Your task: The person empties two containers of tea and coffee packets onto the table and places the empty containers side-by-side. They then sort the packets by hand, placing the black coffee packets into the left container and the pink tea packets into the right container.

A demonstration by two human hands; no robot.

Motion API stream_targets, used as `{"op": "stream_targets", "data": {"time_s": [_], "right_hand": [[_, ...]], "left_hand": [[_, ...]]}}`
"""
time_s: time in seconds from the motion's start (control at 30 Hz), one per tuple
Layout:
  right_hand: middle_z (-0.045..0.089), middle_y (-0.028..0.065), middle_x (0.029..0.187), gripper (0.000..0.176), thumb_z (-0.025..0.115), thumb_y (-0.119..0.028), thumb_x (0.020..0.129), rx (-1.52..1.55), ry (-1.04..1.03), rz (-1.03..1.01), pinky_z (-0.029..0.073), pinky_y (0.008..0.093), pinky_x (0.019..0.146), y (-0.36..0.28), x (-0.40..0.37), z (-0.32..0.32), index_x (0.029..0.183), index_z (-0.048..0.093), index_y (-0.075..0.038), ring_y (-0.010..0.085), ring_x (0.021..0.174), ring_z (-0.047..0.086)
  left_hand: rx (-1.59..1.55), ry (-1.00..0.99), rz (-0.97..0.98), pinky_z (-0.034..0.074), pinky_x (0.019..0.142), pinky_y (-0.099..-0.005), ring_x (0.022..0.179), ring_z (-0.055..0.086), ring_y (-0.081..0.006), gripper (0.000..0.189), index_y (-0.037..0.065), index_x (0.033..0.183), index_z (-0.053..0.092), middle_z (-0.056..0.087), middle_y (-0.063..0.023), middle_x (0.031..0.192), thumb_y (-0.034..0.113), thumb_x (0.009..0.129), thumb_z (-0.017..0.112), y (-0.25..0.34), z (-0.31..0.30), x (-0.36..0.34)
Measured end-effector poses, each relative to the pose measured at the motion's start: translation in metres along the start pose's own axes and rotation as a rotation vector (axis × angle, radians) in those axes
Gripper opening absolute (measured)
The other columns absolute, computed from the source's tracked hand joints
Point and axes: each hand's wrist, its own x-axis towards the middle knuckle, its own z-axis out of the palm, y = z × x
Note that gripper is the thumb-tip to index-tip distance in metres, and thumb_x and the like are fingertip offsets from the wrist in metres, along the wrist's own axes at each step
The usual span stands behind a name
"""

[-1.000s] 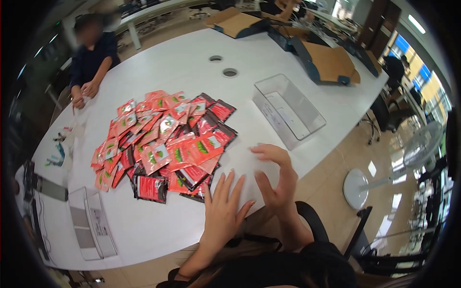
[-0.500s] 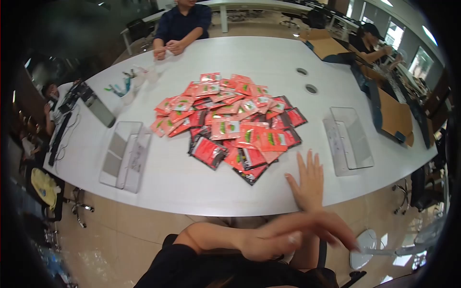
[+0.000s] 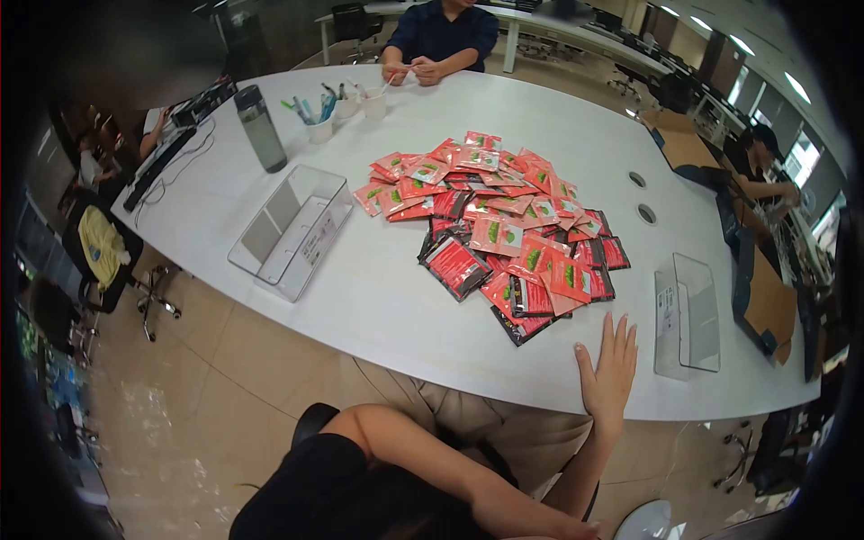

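My right hand lies palm down on the white table near its front edge, fingers stretched and nothing held. Just beyond its fingertips is a heap of red and pink sachets, some with black edges. My left forearm crosses in front of my body toward the lower right. Only a bit of my left hand shows at the bottom edge; its fingers are hidden. A clear plastic bin stands left of the heap, another clear bin to the right of my right hand.
A grey bottle and cups with pens stand at the back left. Across the table a person holds something thin. Open cardboard boxes line the right side, with another person behind them. Two round holes pierce the tabletop.
The view has turned, so the table's contents appear shifted right. My left hand has moved down, mostly out of the frame. My right hand still lies flat on the table.
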Motion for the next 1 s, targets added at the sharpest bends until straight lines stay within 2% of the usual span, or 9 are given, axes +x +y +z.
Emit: {"op": "stream_targets", "data": {"time_s": [0.07,0.13,0.2,0.3,0.4,0.47,0.6,0.67,1.0], "right_hand": [[0.023,0.0197,0.157,0.072,0.057,-0.045,0.093,-0.024,-0.004,-0.006,0.014,0.0503,0.118,0.001,0.002,0.0,0.151,0.031,-0.012,0.0385,0.146,0.016],[0.023,0.0197,0.157,0.072,0.057,-0.045,0.093,-0.039,0.0,-0.013,0.014,0.0505,0.117,0.004,0.001,0.005,0.151,0.031,-0.012,0.0388,0.146,0.016],[0.024,0.0197,0.157,0.072,0.059,-0.041,0.092,-0.034,0.0,-0.015,0.014,0.0512,0.117,0.003,0.002,0.004,0.151,0.031,-0.011,0.0392,0.146,0.016],[0.024,0.0196,0.157,0.07,0.059,-0.035,0.092,-0.017,-0.003,-0.012,0.013,0.0513,0.117,0.002,0.001,0.003,0.151,0.031,-0.011,0.039,0.146,0.017],[0.024,0.0194,0.157,0.07,0.059,-0.035,0.092,-0.025,-0.02,-0.001,0.012,0.051,0.117,0.002,0.001,0.003,0.151,0.031,-0.011,0.0386,0.146,0.017],[0.024,0.019,0.158,0.07,0.059,-0.036,0.092,0.001,-0.013,0.001,0.012,0.0509,0.118,-0.003,0.003,0.004,0.151,0.031,-0.011,0.038,0.147,0.017],[0.024,0.019,0.157,0.07,0.059,-0.035,0.092,0.009,-0.015,0.007,0.011,0.0513,0.118,0.001,0.001,0.002,0.151,0.03,-0.011,0.0378,0.147,0.017],[0.024,0.019,0.157,0.07,0.058,-0.035,0.092,0.02,-0.013,-0.006,0.011,0.0518,0.117,0.002,0.002,0.003,0.151,0.031,-0.01,0.0377,0.147,0.017],[0.026,0.0196,0.157,0.068,0.057,-0.035,0.093,0.008,-0.015,-0.057,0.011,0.0525,0.117,0.005,0.004,0.002,0.151,0.031,-0.009,0.0395,0.146,0.018]], "left_hand": [[0.157,0.173,0.038,0.034,0.105,-0.0419,0.133,0.041,-0.0276,0.075,-0.003,0.135,0.044,0.038,-0.0201,0.145,0.061,0.098,0.027,0.009,0.002,-0.03],[0.681,0.407,0.363,0.032,0.107,-0.0448,0.135,0.039,-0.0344,0.074,-0.004,0.133,0.047,0.032,-0.0248,0.149,0.058,0.1,0.024,0.018,0.004,-0.058],[1.028,0.626,0.658,0.028,0.11,-0.0609,0.134,0.04,-0.0431,0.068,0.01,0.144,0.042,0.041,-0.0236,0.145,0.06,0.099,0.031,0.03,0.034,-0.075],[1.337,0.639,0.953,0.028,0.109,-0.064,0.136,0.041,-0.0291,0.05,0.031,0.144,0.043,0.043,-0.0077,0.148,0.054,0.101,0.035,0.016,0.068,-0.087],[1.39,0.438,0.9,0.022,0.11,-0.0648,0.136,0.04,-0.0268,0.049,0.029,0.144,0.043,0.044,-0.0122,0.145,0.053,0.102,0.031,0.034,0.064,-0.093],[1.392,0.454,0.819,0.02,0.111,-0.0643,0.136,0.039,-0.0254,0.049,0.028,0.144,0.043,0.044,-0.0135,0.144,0.051,0.103,0.03,0.044,0.065,-0.095],[1.437,0.802,0.845,0.025,0.111,-0.0616,0.138,0.035,-0.0144,0.041,0.036,0.144,0.041,0.04,-0.0001,0.149,0.043,0.103,0.039,0.052,0.085,-0.088],[1.59,0.842,0.913,0.024,0.113,-0.0566,0.14,0.031,-0.0154,0.041,0.037,0.144,0.039,0.037,0.0056,0.151,0.033,0.104,0.039,0.061,0.09,-0.104],[2.178,0.896,1.119,0.026,0.113,-0.0578,0.137,0.035,-0.0217,0.04,0.03,0.143,0.04,0.041,-0.0007,0.147,0.032,0.103,0.036,0.154,0.123,-0.134]]}}
